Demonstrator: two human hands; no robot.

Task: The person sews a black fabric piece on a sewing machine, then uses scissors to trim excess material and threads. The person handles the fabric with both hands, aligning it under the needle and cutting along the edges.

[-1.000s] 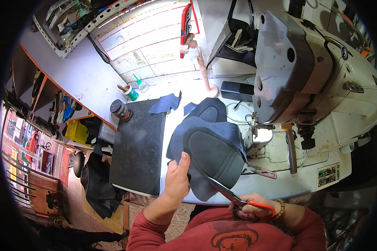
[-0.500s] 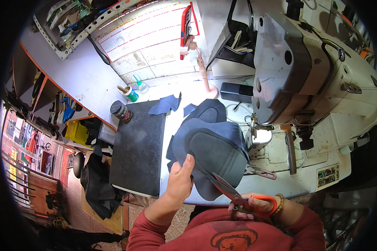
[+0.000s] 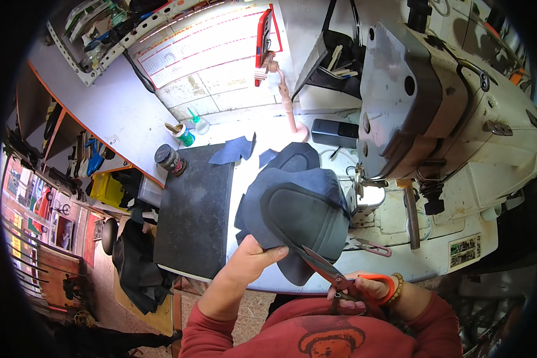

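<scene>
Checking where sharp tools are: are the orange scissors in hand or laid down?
In hand: the right hand grips the orange scissors, blades pointing toward the dark piece in the left hand.

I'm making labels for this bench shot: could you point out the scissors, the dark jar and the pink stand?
Scissors (image 3: 333, 275): head view, on the blades near the pivot.
Dark jar (image 3: 173, 162): head view, on its side.
Pink stand (image 3: 289, 111): head view, on its upright stem.
</scene>
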